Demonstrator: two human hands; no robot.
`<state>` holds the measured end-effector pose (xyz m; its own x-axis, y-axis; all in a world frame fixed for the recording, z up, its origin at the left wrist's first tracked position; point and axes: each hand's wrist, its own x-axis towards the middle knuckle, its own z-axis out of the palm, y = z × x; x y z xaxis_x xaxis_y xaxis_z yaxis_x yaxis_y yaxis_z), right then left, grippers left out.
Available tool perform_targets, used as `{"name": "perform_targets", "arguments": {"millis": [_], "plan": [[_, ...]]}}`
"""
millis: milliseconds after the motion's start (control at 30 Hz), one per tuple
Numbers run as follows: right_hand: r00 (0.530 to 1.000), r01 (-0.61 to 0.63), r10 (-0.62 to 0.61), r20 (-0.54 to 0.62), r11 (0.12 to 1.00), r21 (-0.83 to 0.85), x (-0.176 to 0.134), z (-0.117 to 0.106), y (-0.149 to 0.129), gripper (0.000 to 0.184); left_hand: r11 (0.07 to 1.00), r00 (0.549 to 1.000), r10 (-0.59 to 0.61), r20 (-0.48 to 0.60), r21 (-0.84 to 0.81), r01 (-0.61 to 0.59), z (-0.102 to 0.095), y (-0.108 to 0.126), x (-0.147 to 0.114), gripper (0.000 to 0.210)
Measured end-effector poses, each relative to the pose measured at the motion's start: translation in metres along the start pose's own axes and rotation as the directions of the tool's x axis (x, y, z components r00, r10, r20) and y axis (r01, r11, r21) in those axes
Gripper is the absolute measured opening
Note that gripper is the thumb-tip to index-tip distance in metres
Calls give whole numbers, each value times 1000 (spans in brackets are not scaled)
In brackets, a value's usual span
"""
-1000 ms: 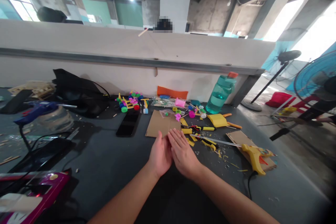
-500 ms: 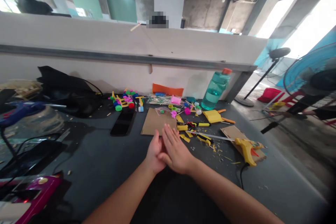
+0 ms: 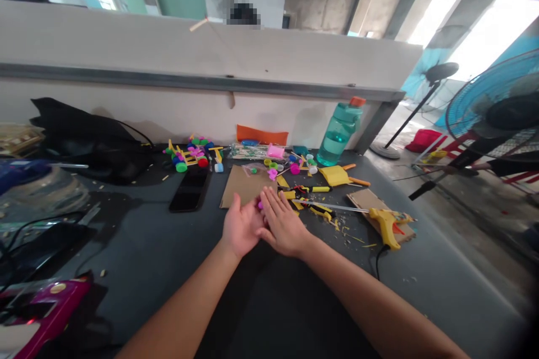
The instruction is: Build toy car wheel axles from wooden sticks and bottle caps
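Observation:
My left hand [image 3: 241,228] is held palm up over the near edge of the brown cardboard sheet [image 3: 240,182], its thumb and fingers stretched out. My right hand [image 3: 281,223] lies flat across its fingers, palm down. Between the two palms a small purple lump [image 3: 260,205] peeks out; most of it is covered, so I cannot tell its kind. Just beyond the fingertips are a pink flower-shaped piece [image 3: 273,174] and a pink packet [image 3: 275,151]. Yellow-and-black pliers [image 3: 322,211] rest to the right of my hands.
A black phone [image 3: 189,190] lies left of the cardboard. Colourful small models [image 3: 193,156] stand behind it. On the right are a teal bottle [image 3: 339,133], a yellow glue gun [image 3: 385,227] and yellow scraps. A magenta device [image 3: 59,308] sits at near left.
My hands have parted slightly, showing more of the left palm and the purple lump. The whole view has shifted a little.

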<state>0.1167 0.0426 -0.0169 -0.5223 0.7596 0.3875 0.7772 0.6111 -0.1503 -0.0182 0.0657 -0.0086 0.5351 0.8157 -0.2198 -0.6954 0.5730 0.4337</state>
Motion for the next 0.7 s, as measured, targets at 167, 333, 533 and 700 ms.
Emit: {"name": "perform_targets", "arguments": {"millis": [167, 333, 533, 700], "plan": [[987, 143, -143, 69, 990, 2, 0, -2, -5, 80, 998, 995, 51, -88, -42, -55, -3, 0, 2, 67], [997, -74, 76, 17, 992, -99, -2, 0, 10, 73, 996, 997, -24, 70, -87, 30, -4, -4, 0, 62], [996, -90, 90, -30, 996, -8, -7, -1, 6, 47, 992, 998, 61, 14, -108, -60, -11, 7, -1, 61], [948, -207, 245, -202, 960, 189, -4, 5, 11, 19, 994, 995, 26, 96, -104, -16, -7, -3, -2, 59]]}}
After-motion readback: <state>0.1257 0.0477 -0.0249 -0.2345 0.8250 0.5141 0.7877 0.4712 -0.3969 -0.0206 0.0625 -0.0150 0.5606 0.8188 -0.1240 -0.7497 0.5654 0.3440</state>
